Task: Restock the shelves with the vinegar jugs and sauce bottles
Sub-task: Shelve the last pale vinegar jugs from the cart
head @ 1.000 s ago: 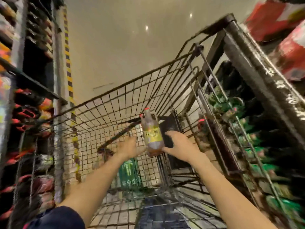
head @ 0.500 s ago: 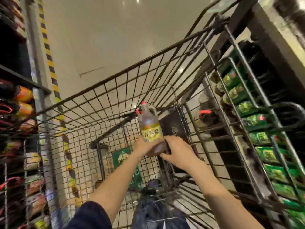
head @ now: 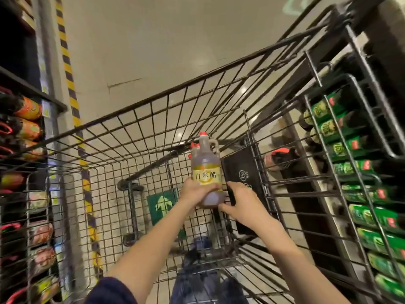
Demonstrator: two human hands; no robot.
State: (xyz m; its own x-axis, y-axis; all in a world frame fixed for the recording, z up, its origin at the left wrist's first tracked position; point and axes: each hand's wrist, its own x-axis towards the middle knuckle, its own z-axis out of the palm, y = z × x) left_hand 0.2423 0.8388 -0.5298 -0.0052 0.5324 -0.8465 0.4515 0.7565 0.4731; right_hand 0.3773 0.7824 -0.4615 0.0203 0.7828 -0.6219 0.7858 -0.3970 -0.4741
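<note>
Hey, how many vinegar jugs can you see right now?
1 for certain: the vinegar jug, gripped by the left hand inside the wire cart, right hand at its base. Red caps behind it suggest more, hidden.

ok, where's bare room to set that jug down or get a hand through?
Bare: the cart left of the vinegar jug, out to its left wire wall. Crowded: left shelf packed with orange-label bottles, right shelf with green-label bottles; more red caps right behind the jug.
</note>
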